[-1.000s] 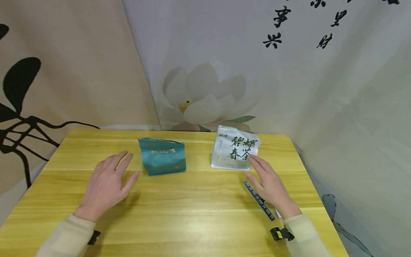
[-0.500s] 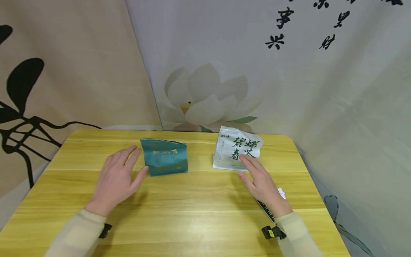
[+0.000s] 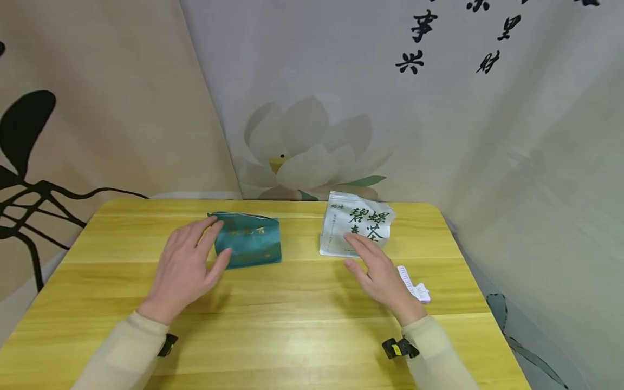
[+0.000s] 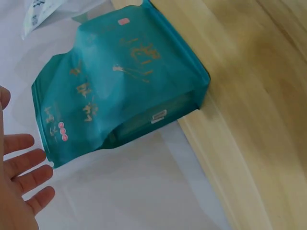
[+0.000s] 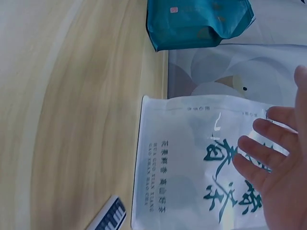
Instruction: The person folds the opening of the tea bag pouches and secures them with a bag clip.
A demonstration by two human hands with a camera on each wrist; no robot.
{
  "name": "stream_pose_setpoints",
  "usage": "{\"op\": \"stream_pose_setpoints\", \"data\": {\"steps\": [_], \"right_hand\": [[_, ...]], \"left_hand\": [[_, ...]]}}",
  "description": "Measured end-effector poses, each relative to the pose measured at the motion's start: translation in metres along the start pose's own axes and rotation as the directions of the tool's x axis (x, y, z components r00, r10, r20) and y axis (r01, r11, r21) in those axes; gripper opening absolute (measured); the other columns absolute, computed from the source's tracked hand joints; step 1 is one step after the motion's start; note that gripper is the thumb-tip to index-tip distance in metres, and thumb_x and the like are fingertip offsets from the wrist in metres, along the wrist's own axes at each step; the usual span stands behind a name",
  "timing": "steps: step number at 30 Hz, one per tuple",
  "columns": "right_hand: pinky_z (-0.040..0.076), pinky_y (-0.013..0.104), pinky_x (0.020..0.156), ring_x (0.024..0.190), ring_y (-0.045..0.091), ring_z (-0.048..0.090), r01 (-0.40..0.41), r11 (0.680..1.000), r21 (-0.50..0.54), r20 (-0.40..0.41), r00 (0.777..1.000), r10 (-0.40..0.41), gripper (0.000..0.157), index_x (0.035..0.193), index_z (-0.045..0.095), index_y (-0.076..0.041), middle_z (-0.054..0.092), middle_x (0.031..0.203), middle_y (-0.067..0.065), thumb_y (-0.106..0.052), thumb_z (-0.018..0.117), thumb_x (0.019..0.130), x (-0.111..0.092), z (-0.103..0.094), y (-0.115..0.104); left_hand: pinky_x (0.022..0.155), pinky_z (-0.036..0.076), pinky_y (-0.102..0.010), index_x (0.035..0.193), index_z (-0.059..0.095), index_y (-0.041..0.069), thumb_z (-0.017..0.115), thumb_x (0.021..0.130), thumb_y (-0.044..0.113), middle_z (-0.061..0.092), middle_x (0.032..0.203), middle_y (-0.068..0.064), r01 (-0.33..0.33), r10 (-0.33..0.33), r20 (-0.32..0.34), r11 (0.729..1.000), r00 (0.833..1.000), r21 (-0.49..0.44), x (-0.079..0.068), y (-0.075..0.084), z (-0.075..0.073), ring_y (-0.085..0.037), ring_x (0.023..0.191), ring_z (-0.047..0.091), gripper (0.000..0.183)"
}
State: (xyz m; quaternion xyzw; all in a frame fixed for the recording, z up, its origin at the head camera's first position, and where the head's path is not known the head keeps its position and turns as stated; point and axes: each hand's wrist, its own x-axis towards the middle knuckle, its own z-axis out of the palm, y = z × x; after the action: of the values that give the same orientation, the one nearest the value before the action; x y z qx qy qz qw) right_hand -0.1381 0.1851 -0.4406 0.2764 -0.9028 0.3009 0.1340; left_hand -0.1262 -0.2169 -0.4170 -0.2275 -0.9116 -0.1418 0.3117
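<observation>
The teal pouch point(image 3: 255, 245) is standing on the counter point(image 3: 292, 336), just right of the fingers of the left hand point(image 3: 187, 265), which are overlapping its left edge in the head view. The white pouch point(image 3: 336, 230) is standing just beyond the fingers of the right hand point(image 3: 382, 279), which are partly covering its green lettering. On both hands the fingers are extending, slightly spread and grasping nothing; whether any fingertip is touching either pouch, I cannot tell.

Handling, in my judgement: the 2 pouches are appearing light and soft, with smooth film that could be slipping under a weak pinch. The teal pouch is showing a dented upper part and a fuller lower body, so the firmer hold is probably lying low on its sides. The white pouch's upper edge is creasing, suggesting thin, yielding film there; gripping its 2 lower sides would likely be steadier.

Outward of the right fingers, a pale lilac piece point(image 3: 414, 290) is lying right of that hand. In the right wrist view a patterned strip point(image 5: 111, 214) is lying near the white pouch's base, on the side away from the fingers. A printed cloth point(image 3: 439, 124) is hanging beyond all the fingers.
</observation>
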Motion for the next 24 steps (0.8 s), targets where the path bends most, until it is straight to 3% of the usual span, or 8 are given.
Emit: {"op": "stream_pose_setpoints", "data": {"steps": [8,15,24], "right_hand": [[0.037,0.051,0.117,0.143,0.033,0.047,-0.007,0.999,0.035,0.028,1.0,0.006,0.053,0.151,0.05,-0.005,0.051,0.154,0.016,-0.035,0.055,0.108,0.009,0.007,-0.009],[0.037,0.05,0.117,0.141,0.032,0.049,0.033,0.998,0.051,0.028,0.999,-0.035,0.055,0.15,0.052,-0.004,0.053,0.151,0.015,-0.04,0.051,0.109,0.018,0.014,-0.014],[0.038,0.049,0.116,0.14,0.032,0.05,0.068,0.993,0.099,0.033,0.997,-0.072,0.063,0.149,0.052,-0.003,0.054,0.15,0.016,-0.05,0.043,0.109,0.029,0.024,-0.022]], "left_hand": [[0.103,0.04,-0.063,0.133,0.062,-0.006,0.041,0.105,0.047,0.06,0.136,-0.025,-0.033,0.033,-0.03,0.999,0.999,-0.01,0.006,0.005,0.006,-0.048,0.121,0.056,0.063],[0.105,0.039,-0.062,0.132,0.062,-0.007,0.048,0.101,0.036,0.061,0.135,-0.026,-0.054,0.052,-0.057,0.998,0.997,-0.023,0.012,0.004,0.009,-0.047,0.122,0.056,0.055],[0.111,0.036,-0.06,0.131,0.062,-0.008,0.06,0.095,0.02,0.06,0.135,-0.026,-0.062,0.061,-0.042,0.998,0.997,-0.028,0.02,0.001,0.013,-0.046,0.127,0.053,0.047]]}}
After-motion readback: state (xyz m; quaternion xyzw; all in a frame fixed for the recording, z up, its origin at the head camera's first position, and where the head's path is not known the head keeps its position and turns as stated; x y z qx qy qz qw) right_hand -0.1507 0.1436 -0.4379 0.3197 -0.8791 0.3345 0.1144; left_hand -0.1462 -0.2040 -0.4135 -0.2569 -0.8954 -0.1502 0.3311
